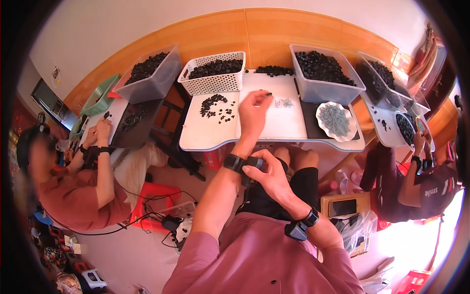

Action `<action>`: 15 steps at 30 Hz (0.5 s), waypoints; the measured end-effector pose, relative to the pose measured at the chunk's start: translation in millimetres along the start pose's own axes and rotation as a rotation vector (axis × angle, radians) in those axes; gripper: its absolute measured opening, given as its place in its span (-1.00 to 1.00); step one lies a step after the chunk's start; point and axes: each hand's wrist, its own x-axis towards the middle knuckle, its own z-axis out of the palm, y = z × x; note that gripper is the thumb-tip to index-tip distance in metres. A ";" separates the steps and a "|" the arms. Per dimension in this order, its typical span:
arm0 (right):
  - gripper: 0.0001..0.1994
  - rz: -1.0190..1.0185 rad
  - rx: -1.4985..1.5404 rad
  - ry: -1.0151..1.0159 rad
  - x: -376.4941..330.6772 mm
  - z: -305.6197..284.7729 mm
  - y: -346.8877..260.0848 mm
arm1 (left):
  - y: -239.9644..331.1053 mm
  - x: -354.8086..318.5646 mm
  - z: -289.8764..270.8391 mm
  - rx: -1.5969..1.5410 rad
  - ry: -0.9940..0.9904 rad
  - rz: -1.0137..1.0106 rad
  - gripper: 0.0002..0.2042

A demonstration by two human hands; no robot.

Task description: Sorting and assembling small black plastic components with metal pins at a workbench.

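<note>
My left hand (253,115) reaches out over the small white table (205,139), its fingertips pinched on a tiny dark part near the table's middle. My right hand (267,174) stays close to my body and touches the black band worn on my left wrist (235,162); it holds nothing I can make out. A loose pile of small black parts (215,107) lies to the left of my left hand. A little heap of thin grey bits (284,103) lies just to its right.
A white basket (213,74) and a clear bin (323,73) of black parts stand at the table's back. A white dish (336,120) of grey bits sits at right. Two people work at side tables, left (73,186) and right (421,181). A phone (342,207) lies on a box.
</note>
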 end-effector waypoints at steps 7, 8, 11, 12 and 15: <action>-0.56 -0.139 0.089 -0.018 -39.9 11.7 -8.5 | 61.9 -21.0 -14.0 -0.497 0.045 -0.205 -0.76; -0.63 -0.111 0.012 -0.067 -44.4 9.4 -17.6 | 67.0 -21.0 -14.9 -0.532 0.050 -0.183 -0.76; -0.68 -0.087 -0.070 -0.118 -47.2 1.8 -21.1 | 71.7 -23.1 -7.4 -0.502 0.073 -0.098 -0.75; -0.68 -0.092 -0.075 -0.125 -46.0 -1.3 -19.8 | 70.6 -21.8 -3.2 -0.485 0.086 -0.045 -0.75; -0.60 -0.110 -0.026 -0.057 -36.0 -8.8 3.6 | 54.0 -17.8 7.1 -0.075 0.155 0.122 -0.76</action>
